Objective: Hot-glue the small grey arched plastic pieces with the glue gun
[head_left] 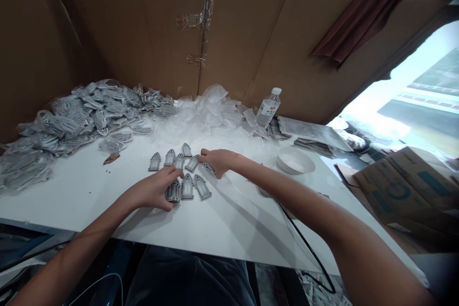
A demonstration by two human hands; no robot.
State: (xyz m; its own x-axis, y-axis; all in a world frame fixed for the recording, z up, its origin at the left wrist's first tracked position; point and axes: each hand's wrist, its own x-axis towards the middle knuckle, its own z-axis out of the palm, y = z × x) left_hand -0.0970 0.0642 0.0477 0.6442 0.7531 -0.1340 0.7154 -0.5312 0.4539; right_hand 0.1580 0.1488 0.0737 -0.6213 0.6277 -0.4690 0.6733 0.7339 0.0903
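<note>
Several small grey arch-shaped metal pieces (186, 186) lie in two rows on the white table (222, 229). My left hand (154, 191) rests on the near row, its fingers curled over a stack of the pieces (174, 192). My right hand (217, 160) reaches to the far row with fingers bent around one piece (209, 168) at the row's right end. More pieces of the far row (170, 158) lie between the two hands.
A big heap of bagged grey pieces (71, 119) fills the left of the table. Empty clear bags (211, 110) pile at the back, beside a water bottle (268, 107). A white bowl (296, 160) sits right of my hand. Cardboard walls stand behind; boxes (405, 186) lie right.
</note>
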